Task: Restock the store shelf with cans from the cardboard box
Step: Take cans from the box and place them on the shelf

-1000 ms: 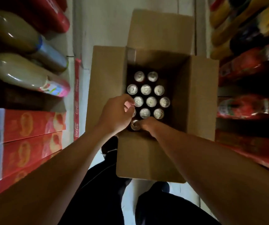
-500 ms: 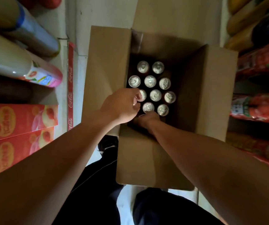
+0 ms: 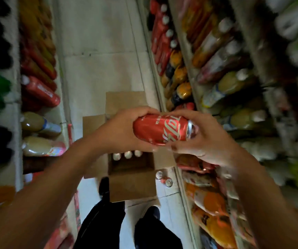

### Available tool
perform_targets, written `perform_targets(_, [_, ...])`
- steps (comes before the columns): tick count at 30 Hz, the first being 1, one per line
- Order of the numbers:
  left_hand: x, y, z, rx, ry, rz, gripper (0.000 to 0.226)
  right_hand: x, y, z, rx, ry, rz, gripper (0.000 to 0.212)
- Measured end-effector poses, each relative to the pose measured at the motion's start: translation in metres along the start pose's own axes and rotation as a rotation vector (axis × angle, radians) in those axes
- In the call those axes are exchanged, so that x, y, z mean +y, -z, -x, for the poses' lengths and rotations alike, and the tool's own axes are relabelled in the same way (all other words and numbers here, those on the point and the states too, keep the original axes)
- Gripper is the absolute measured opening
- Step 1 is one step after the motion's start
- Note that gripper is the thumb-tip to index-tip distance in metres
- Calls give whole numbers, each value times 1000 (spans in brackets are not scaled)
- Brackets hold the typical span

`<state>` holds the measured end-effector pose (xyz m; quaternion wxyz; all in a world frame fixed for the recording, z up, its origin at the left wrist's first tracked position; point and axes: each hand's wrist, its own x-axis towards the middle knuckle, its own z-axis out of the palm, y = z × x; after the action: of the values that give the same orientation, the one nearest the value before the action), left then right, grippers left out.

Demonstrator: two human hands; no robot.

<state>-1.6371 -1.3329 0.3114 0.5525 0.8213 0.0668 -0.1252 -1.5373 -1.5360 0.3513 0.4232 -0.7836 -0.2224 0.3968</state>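
A red cola can [image 3: 160, 129] lies sideways in the air above the open cardboard box [image 3: 132, 184]. My left hand [image 3: 121, 130] grips its base end and my right hand [image 3: 198, 135] holds its silver top end. Below them, three silver can tops [image 3: 127, 155] show inside the box on the floor; my hands and the can hide the rest of the box's inside. The store shelf [image 3: 186, 184] on the right runs close beside the box.
Two loose cans [image 3: 164, 178] stand on the floor by the right shelf's foot. Bottles fill the right shelf rows [image 3: 222, 65] and the left shelf [image 3: 38, 90]. My two feet [image 3: 105, 187] stand just behind the box in the narrow tiled aisle [image 3: 97, 51].
Both hands have left the box and risen with one red can held between them. The view has pulled up and back, so the box looks smaller and further below.
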Motion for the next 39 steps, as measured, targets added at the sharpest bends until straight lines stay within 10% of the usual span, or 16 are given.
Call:
perform_targets(13, [327, 36, -8, 292, -448, 148, 72, -254, 134, 164, 814, 212, -110, 40])
perform_targets(21, [399, 8, -52, 28, -493, 215, 70, -288, 189, 194, 1133, 35, 51, 43])
perform_targets(39, [475, -96, -157, -65, -548, -164, 61, -236, 339, 215, 785, -465, 803, 54])
